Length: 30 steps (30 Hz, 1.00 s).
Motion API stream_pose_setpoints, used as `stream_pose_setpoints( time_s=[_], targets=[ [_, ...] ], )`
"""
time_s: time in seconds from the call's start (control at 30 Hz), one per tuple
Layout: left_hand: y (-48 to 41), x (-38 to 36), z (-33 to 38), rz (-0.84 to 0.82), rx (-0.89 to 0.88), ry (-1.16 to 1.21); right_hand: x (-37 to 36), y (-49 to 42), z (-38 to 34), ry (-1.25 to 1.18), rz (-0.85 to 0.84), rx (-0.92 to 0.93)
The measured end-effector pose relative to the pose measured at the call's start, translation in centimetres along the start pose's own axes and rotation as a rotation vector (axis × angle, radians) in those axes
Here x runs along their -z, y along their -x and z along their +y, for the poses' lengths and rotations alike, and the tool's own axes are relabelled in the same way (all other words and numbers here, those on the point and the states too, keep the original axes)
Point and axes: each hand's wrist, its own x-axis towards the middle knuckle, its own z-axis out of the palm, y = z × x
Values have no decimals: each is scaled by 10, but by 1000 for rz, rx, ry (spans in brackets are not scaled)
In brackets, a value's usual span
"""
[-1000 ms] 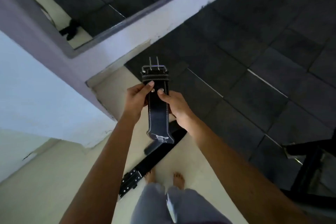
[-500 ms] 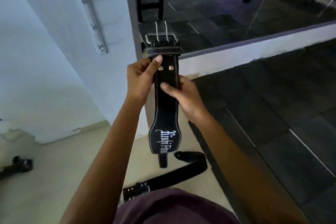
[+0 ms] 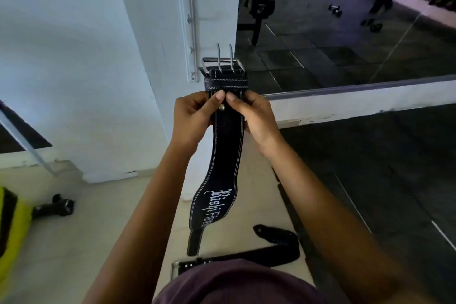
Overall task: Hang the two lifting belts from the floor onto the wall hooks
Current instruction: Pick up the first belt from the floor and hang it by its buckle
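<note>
Both thumbs and fingers (image 3: 220,95) pinch the black leather lifting belt (image 3: 223,155) just below its steel double-prong buckle (image 3: 222,63): the left hand (image 3: 191,118) closed on one edge, the right hand (image 3: 256,119) on the other. Held upright, the belt hangs down with only a slight curve, so it looks stiff, thick and fairly heavy; the buckle frame seems the natural part to catch on a hook. The hook rail (image 3: 188,20) is on the white wall just beyond the buckle. The second belt (image 3: 271,250) lies on the floor (image 3: 74,242) near the person's feet.
</note>
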Motion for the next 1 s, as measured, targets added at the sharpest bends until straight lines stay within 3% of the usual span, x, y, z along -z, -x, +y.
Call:
stream_pose_setpoints(
  time_s=[0.23, 0.33, 0.43, 0.6, 0.7, 0.8, 0.87, 1.0],
  targets=[
    [-4, 15, 8, 79, -10, -34, -4, 60, 90, 118, -242, -246],
    [-4, 17, 6, 107, 12, -28, -6, 53, 76, 121, -221, -167],
    [-3, 13, 4, 85, 55, 2, -12, 19, 35, -55, -112, -89],
    [5, 5, -7, 101, 34, -44, -14, -10, 10, -250, -92, -44],
    [33, 10, -40, -16, 132, -138, -9, -19, 3, -248, -78, -7],
    [64, 13, -84, -58, 262, -300, 0, -22, -1, -217, -72, 28],
    [73, 6, -93, -29, 291, -280, 3, -20, 1, -202, -95, 33],
    [51, -11, -56, 98, 119, -110, 5, -13, 10, -219, -120, 6]
  ],
)
